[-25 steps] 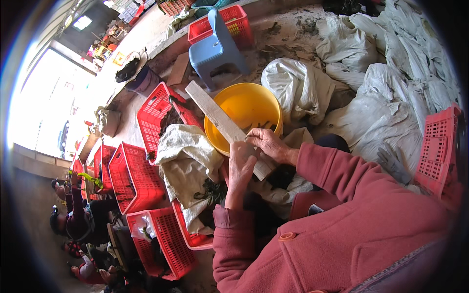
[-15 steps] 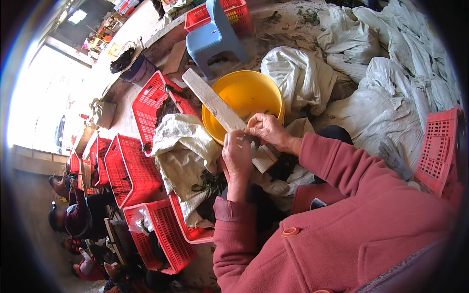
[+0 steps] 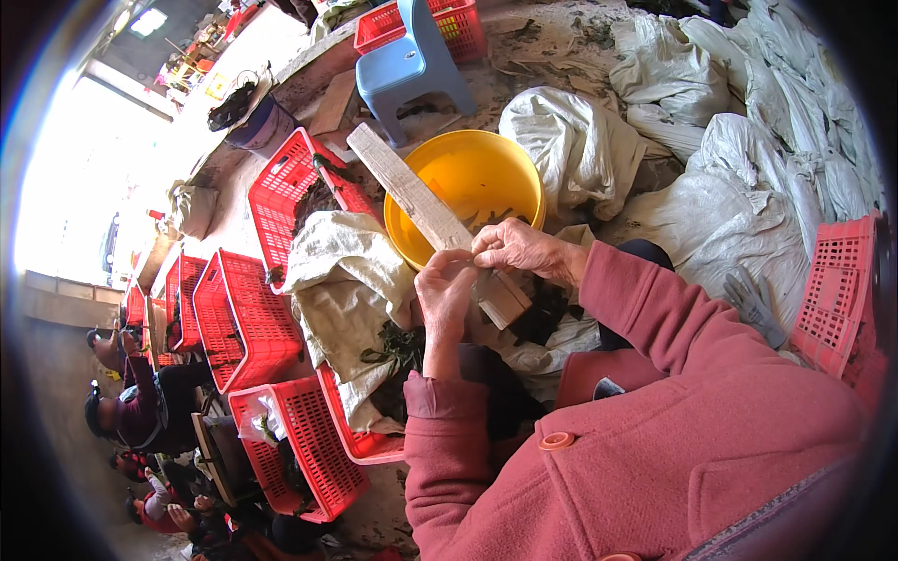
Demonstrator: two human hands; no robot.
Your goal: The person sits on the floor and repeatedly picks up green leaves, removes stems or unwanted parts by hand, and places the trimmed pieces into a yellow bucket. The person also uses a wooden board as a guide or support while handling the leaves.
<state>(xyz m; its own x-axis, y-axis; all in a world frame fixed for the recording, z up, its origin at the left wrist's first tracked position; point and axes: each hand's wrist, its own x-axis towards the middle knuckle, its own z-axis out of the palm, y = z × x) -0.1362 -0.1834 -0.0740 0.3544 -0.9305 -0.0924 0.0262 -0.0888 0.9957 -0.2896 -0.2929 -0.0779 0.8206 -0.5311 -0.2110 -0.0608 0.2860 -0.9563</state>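
Observation:
My left hand (image 3: 445, 292) and my right hand (image 3: 520, 251) meet over a wooden board (image 3: 412, 194). Thumb and fingers of each are pinched together, their tips nearly touching. Whatever they hold is too small or hidden to make out. The board slants across the rim of a yellow tub (image 3: 472, 168). A few small dark pieces (image 3: 500, 215) lie inside the tub, by its near side. Below my left hand, dark leafy strands (image 3: 398, 348) lie by a pale woven sack (image 3: 346, 280) draped over a red crate (image 3: 374, 449).
More red crates (image 3: 248, 323) stand to the left, with people (image 3: 140, 411) seated beyond. A blue plastic chair (image 3: 412, 75) is behind the tub. White sacks (image 3: 571, 150) are heaped at the right, near a grey glove (image 3: 753, 304) and another red crate (image 3: 837, 294).
A dark piece that showed between my hands is gone from sight. My left hand has turned and shifted slightly left. Small dark pieces now show in the tub.

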